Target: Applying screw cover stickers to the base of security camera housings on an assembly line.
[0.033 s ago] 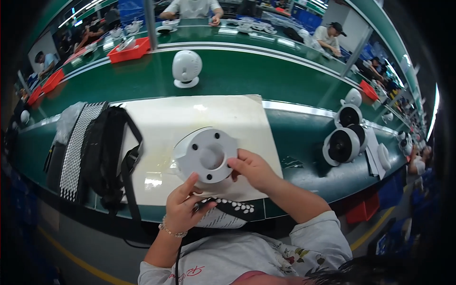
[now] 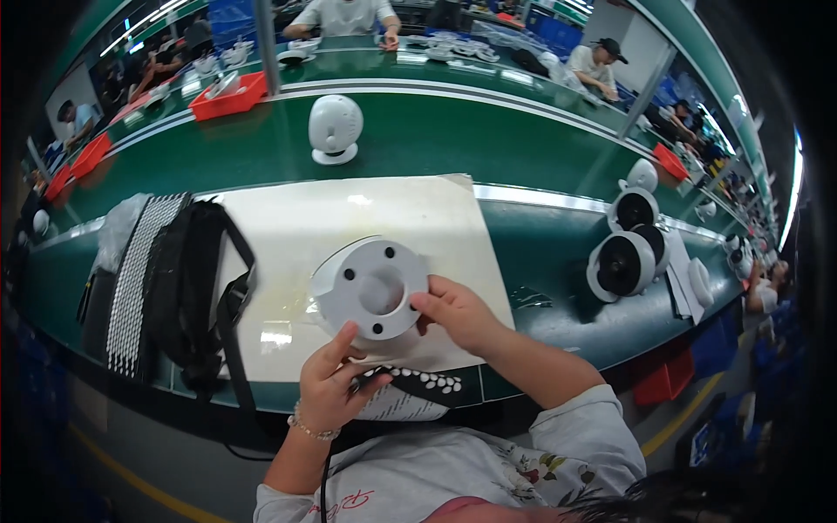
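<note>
Head view shows the right hand (image 2: 458, 315) closing its grip on the white base (image 2: 347, 301), the left hand (image 2: 330, 388) half-curled at its rim, hold unclear.

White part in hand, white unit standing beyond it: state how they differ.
The right hand grips and the left hand touches the part; the unit stands untouched. The part shows black dots around a hollow; the unit looks rounded, base down. Both are white.
</note>
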Demonstrator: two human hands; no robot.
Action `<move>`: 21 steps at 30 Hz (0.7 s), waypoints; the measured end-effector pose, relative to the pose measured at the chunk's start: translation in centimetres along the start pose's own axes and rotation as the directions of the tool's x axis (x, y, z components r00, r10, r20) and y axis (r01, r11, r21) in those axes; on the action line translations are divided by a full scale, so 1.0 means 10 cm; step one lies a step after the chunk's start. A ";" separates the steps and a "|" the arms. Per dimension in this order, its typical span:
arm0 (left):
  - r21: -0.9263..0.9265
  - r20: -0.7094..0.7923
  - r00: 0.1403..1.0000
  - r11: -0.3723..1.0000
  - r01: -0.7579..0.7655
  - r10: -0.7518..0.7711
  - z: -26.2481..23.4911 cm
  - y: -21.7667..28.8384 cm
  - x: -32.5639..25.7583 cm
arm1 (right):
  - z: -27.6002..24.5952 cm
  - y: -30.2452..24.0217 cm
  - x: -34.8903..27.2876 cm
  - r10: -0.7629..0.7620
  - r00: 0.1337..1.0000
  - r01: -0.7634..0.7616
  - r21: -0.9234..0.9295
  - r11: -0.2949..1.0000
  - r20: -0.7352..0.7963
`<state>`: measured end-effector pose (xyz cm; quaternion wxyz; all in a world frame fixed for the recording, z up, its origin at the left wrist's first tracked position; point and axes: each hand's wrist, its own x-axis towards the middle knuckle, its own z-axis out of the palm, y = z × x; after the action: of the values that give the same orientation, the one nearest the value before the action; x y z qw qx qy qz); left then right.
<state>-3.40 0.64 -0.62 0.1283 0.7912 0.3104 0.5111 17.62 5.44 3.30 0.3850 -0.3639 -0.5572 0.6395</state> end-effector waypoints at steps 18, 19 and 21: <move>-0.045 -0.056 0.957 0.958 0.284 -0.286 -0.12 0.05 -0.11 | -1.49 -0.02 1.00 -0.758 0.652 -0.123 -0.984 -0.125 0.015; -0.043 -0.057 0.958 0.960 0.278 -0.280 -0.12 0.06 -0.08 | -1.77 0.05 1.11 -0.740 0.664 -0.202 -0.929 -0.310 0.103; -0.056 0.010 0.939 0.937 0.344 -0.344 -0.16 0.05 -0.05 | -2.09 0.06 1.24 -0.691 0.723 -0.301 -0.906 -0.296 -0.015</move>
<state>-4.78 -0.25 -0.04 0.2379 0.7209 0.4291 0.4895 30.83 25.61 -0.16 0.2096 -0.5779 -0.7273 -0.3053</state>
